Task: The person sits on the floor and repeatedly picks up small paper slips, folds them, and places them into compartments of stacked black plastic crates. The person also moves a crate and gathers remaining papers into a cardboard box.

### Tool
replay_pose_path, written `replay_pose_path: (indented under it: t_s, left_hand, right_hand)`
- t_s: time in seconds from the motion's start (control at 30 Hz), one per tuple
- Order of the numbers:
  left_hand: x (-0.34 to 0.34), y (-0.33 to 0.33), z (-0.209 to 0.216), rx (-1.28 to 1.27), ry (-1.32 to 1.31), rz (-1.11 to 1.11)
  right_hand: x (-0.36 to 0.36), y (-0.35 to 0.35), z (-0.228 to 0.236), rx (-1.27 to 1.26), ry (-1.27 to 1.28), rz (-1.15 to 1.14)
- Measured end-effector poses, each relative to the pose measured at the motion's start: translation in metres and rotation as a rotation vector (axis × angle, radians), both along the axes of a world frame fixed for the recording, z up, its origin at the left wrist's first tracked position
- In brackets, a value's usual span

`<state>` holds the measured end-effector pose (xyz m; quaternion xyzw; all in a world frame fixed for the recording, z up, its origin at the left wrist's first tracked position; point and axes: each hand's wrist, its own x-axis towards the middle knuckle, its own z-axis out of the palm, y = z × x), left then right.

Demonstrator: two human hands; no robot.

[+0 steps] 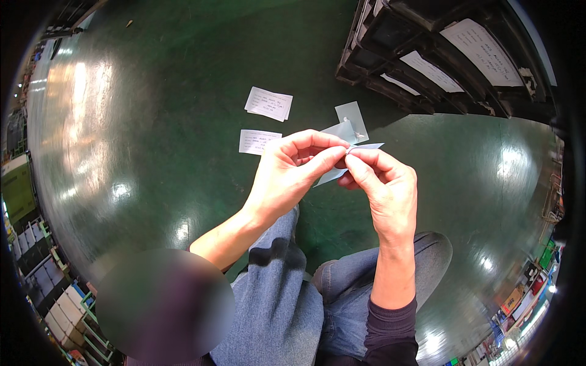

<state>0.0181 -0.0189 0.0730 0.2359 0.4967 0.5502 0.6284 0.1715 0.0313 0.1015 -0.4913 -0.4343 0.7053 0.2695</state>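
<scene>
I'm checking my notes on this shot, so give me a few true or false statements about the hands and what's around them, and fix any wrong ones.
1. The left hand and the right hand both hold a thin, pale-blue paper-like sheet. True.
2. The two hands are held wide apart. False: their fingers come together at the sheet.
3. White rectangular paper cards with writing lie on the glossy dark-green floor. True.
4. The cards lie at the picture's far right. False: they lie left of the black plastic crate stack.
5. Blue denim trousers show below the hands. True.
6. The right forearm is covered to the wrist. False: the dark fabric sleeve ends short of it.
</scene>
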Motion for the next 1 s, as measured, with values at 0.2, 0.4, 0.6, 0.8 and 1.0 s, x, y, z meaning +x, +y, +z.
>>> replay_pose_path:
  t_s: [0.2, 0.4, 0.6, 0.8, 1.0]
  left_hand:
    - [0.0007, 0.0008, 0.0044, -0.055, -0.063, 0.001]
    - [0.003, 0.002, 0.0019, -0.01, -0.053, 0.017]
    - [0.004, 0.0011, 0.0017, -0.032, -0.033, 0.009]
    - [0.0053, 0.0033, 0.0069, 0.122, 0.494, -0.039]
    - [0.0043, 0.0092, 0.0049, 0.384, 0.902, -0.002]
  right_hand:
    - [0.0005, -0.0002, 0.001, 0.01, -0.008, -0.015]
    - [0.0015, 0.0006, 0.0018, 0.014, -0.018, -0.009]
    - [0.0022, 0.0007, 0.0015, 0.038, -0.029, -0.008]
    - [-0.0002, -0.0024, 0.0036, 0.115, -0.101, -0.038]
    - [-0.002, -0.0058, 0.0041, 0.232, -0.2, -0.044]
